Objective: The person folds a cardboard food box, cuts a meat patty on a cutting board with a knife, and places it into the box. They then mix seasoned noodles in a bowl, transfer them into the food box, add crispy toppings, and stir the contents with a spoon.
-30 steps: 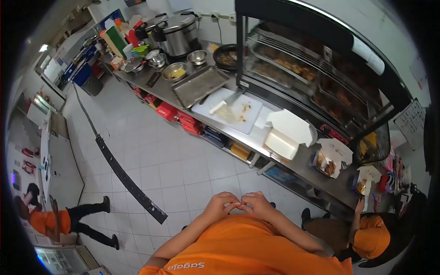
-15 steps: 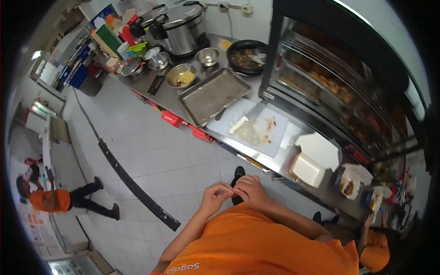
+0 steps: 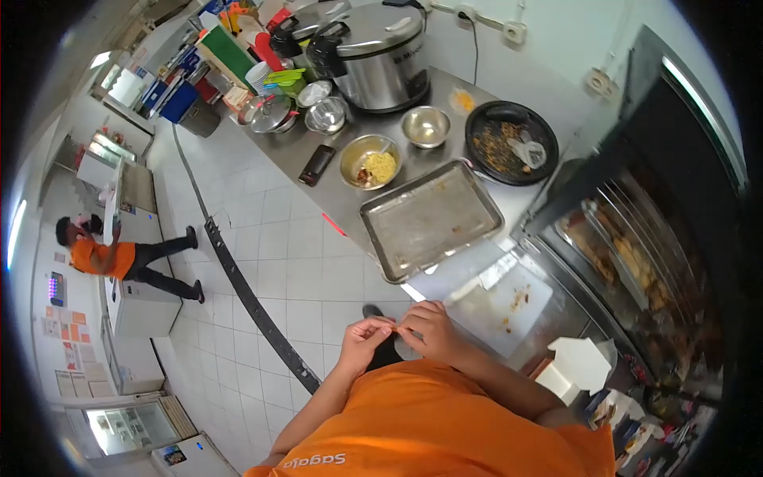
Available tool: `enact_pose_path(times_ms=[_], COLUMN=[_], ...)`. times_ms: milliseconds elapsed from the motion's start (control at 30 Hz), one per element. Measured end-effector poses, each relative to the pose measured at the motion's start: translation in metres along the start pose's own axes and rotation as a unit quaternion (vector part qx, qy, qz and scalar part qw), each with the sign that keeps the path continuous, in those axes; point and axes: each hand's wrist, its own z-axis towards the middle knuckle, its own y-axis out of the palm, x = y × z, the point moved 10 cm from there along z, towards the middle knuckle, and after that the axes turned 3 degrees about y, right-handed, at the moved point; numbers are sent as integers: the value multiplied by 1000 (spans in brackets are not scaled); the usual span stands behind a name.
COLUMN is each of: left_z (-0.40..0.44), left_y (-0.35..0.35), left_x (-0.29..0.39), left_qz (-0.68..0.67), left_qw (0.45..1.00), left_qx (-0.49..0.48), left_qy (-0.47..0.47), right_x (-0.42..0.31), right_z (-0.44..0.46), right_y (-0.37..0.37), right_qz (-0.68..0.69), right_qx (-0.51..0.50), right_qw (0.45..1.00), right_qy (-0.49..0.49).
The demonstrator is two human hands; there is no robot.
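My left hand (image 3: 364, 343) and my right hand (image 3: 429, 331) meet in front of my orange shirt (image 3: 429, 413), above the floor. Both are closed, thumbs and fingertips pinched together and almost touching. What lies between the fingertips, if anything, is too small to name. Nearest to them on the counter is a white cutting board (image 3: 513, 318) with brown crumbs and a knife (image 3: 497, 274) on it. Just beyond lies a worn metal baking tray (image 3: 429, 219).
A steel bowl with yellow food (image 3: 369, 163), a black pan (image 3: 509, 171), a phone (image 3: 317, 165) and a rice cooker (image 3: 373, 60) stand on the counter. An open white box (image 3: 576, 366) sits beside the glass food cabinet (image 3: 636, 238). A co-worker (image 3: 111, 258) stands at far left.
My view has turned right and moved along the counter, so the tray and bowls appear closer. My hands stay pinched together in front of me. The person at lower right has left view.
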Motion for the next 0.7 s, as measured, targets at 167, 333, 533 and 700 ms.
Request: enact_pose_path(times_ms=[167,333,533,700], left_z=[54,124,235,314], left_y=[-26,-105,-161,-178], left_x=[30,50,73,96], left_qz=[66,74,86,104], left_qw=[995,997,987,975], left_qx=[-56,-17,-133,-195], left_qy=[44,25,-10,-20], right_x=[95,228,320,355], right_z=[49,113,191,228], right_y=[-44,-130,-130,-113], right_qz=[-34,-328,-351,-384], right_qx=[115,227,187,82], right_qw=[981,865,855,791], right_qy=[152,304,333,470])
